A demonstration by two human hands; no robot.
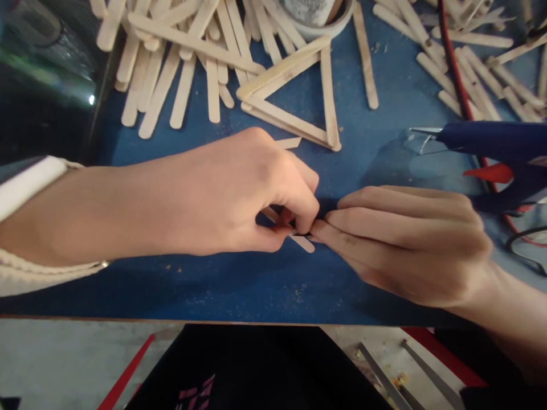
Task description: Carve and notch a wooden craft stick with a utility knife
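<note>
My left hand (265, 188) is closed in a pinch just above the blue table, thumb against curled fingers. My right hand (410, 242) reaches in from the right with its fingers pressed together, their tips meeting the left fingertips. Whatever lies between the fingertips is hidden. A wooden craft stick (304, 244) runs at a slant under the left fingers, its rounded end showing below them. Behind the left knuckles, a pale stick end with an angled cut (289, 143) pokes out. Just beyond lies a triangle of stacked craft sticks (290, 126).
Many loose craft sticks (171, 74) are piled at the back left, with another pile (478, 74) at the back right. A blue glue gun (482, 139) with a red trigger lies on the right near a red cable (453, 62). A round container (342, 25) stands behind the triangle.
</note>
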